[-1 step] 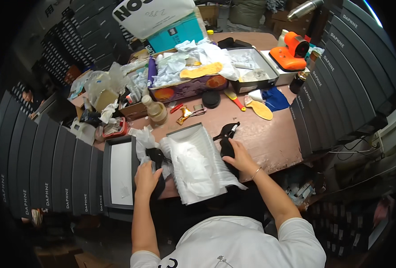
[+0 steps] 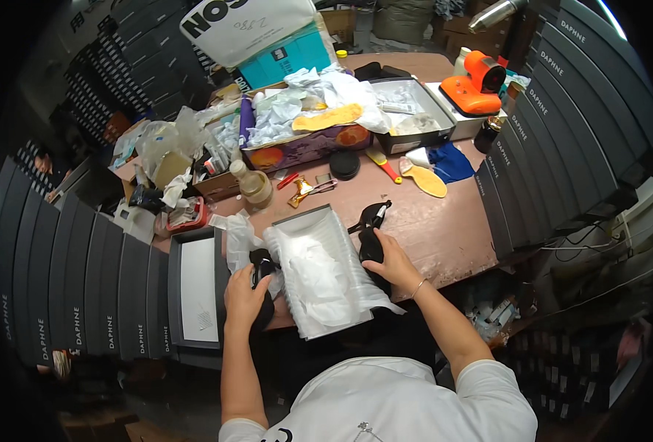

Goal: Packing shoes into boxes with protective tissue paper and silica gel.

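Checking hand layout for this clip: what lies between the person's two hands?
In the head view, an open grey shoe box lined with white tissue paper lies between the left hand and right hand, each on a black shoe.

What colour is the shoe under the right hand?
Black. The shoe under the right hand shows best in the head view.

Likely a shoe stockroom or packing bench, stacked dark shoeboxes (image 2: 83,295), insoles (image 2: 426,180), cluttered worktable (image 2: 444,228)
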{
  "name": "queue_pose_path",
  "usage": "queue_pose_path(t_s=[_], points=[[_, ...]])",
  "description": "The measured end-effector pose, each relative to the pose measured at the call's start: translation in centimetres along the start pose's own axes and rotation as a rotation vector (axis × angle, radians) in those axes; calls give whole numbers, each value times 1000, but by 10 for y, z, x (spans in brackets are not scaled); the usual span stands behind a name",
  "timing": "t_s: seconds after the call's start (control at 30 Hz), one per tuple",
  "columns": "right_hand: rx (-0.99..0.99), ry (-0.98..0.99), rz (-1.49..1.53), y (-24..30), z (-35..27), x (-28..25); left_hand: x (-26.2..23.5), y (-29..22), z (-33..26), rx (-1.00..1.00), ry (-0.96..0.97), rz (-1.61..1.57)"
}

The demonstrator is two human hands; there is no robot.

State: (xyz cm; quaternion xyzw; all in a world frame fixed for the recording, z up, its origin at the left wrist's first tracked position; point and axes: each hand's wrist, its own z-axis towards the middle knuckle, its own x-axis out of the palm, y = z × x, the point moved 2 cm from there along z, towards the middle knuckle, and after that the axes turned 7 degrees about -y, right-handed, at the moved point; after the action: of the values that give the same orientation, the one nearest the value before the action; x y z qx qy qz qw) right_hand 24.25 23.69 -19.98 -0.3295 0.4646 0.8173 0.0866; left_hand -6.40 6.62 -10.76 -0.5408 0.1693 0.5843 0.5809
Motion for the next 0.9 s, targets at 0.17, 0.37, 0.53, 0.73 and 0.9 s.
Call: queue_pose_path(t_s=[0.17, 0.37, 0.53, 0.73, 0.9], points=[[184, 346, -37, 46, 1, -20, 34, -85, -9, -95, 235, -639], [330, -83, 400, -8, -13, -42, 67, -126, -6, -239, 379, -1072], [516, -148, 900, 0, -30, -122, 78, -139, 3, -313, 593, -1280], [314, 34, 1199, 110, -42, -106, 75, -199, -18, -489, 1051, -1972], [495, -27, 752, 86, -58, -113, 37, -160, -21, -579, 648, -1805]])
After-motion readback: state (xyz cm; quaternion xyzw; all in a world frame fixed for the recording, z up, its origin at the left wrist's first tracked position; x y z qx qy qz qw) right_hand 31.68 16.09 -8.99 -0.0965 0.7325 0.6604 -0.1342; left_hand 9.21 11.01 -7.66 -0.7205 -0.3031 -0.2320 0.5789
